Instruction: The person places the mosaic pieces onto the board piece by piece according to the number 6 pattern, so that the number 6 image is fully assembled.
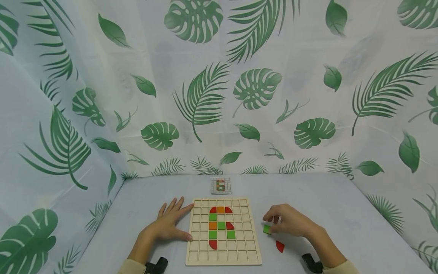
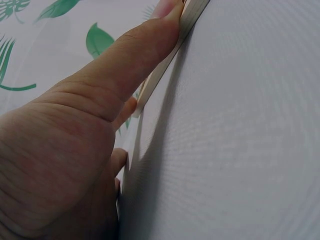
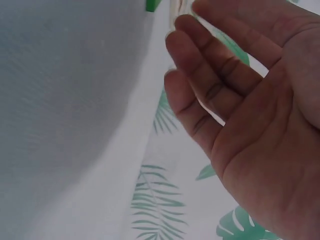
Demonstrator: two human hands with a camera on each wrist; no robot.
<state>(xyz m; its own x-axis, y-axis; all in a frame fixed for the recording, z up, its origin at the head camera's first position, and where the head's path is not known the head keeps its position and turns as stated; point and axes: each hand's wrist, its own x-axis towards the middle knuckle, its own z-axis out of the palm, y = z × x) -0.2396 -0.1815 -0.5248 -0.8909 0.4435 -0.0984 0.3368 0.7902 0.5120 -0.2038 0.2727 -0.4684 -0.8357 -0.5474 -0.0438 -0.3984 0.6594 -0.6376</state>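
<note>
A pale wooden grid board (image 1: pixel 202 258) lies on the table, with red, orange and green tiles set in its squares. My left hand (image 1: pixel 169 223) rests at the board's left side, fingers spread, with thumb and index fingertip at its edge. In the left wrist view the thumb (image 2: pixel 125 60) lies against the board's side (image 2: pixel 160 75). My right hand (image 1: pixel 291 220) is right of the board, its thumb tip overlapping a green square tile (image 1: pixel 266 229). The right wrist view shows loosely bent fingers (image 3: pixel 200 75) apart from the green tile (image 3: pixel 152 5); the thumb is hidden there.
A red quarter-round tile (image 1: pixel 280 246) lies on the white table just below the right hand. Behind the board is a small card (image 1: pixel 221 186) with a coloured grid pattern. A leaf-print curtain (image 1: pixel 219 114) hangs along the back and sides.
</note>
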